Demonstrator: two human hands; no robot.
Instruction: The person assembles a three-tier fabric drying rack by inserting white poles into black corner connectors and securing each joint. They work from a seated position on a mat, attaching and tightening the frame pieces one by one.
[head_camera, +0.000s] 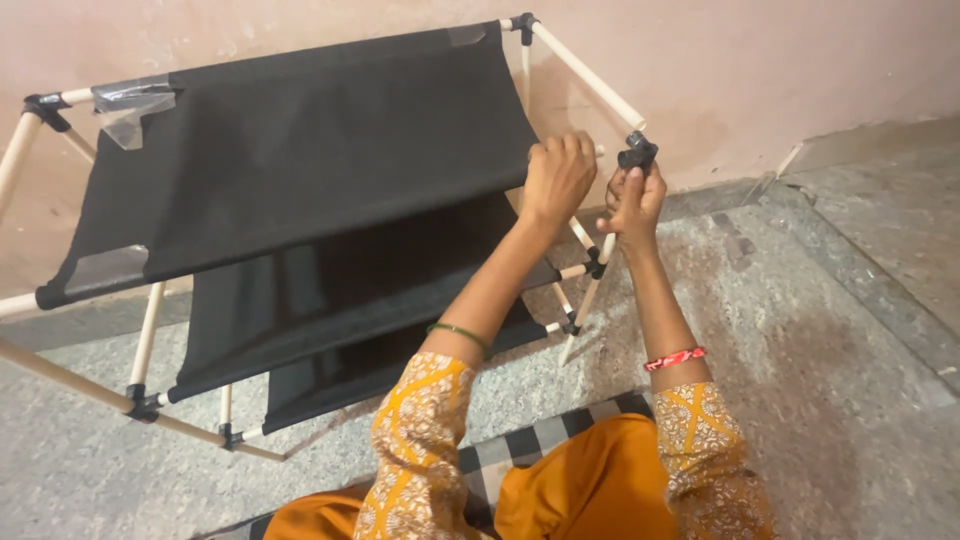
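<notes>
Black plastic corner connector (637, 153) pinched by fingers of right hand (633, 203), at lower end of sloping wooden rod (587, 75). Left hand (557, 180) curled closed at right edge of top black fabric shelf (300, 150), just beside right hand; what is gripped is hidden by knuckles. Rack frame seen standing on grey stone floor (850, 400) against pink wall (750, 60). Lower fabric shelves (330, 320) stepped beneath top one. Green bangle (460, 335) worn on left forearm, red thread band (675, 358) on right wrist.
</notes>
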